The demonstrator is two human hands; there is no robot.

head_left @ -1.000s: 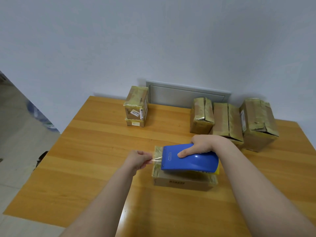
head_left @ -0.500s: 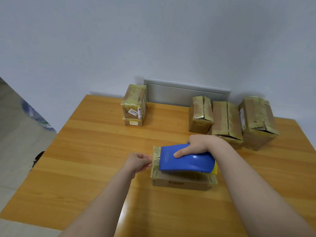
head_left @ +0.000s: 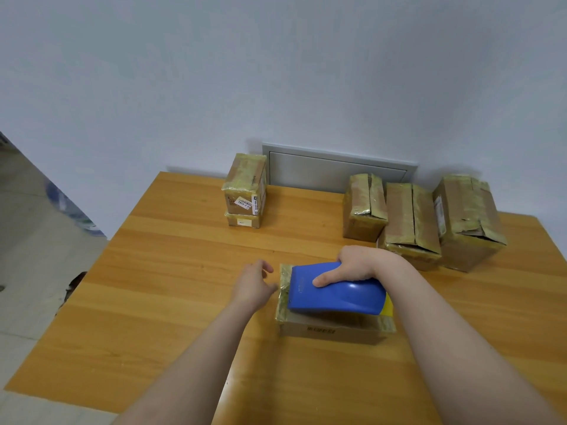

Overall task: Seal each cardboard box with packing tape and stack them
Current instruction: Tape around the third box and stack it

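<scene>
A flat cardboard box [head_left: 331, 332] lies on the wooden table [head_left: 171, 271], close to me. On top of it rests a blue and yellow tape dispenser [head_left: 337, 297], which my right hand [head_left: 357, 265] grips from the far side with the index finger laid along its top. My left hand [head_left: 253, 286] is at the box's left end with loose fingers, its thumb touching the taped edge. At the back left, a taped box [head_left: 245, 185] stands stacked on a thinner box [head_left: 244, 222].
Three taped boxes stand at the back right: a small one [head_left: 365, 210], a middle one [head_left: 411, 222] and a large one [head_left: 466, 222]. A grey metal panel [head_left: 337, 171] is set in the wall behind. The table's left edge drops to the floor.
My left hand pinched the tape end and pulled it to the box's left end; now its fingers have loosened and only the thumb touches there. The dispenser has barely moved.
</scene>
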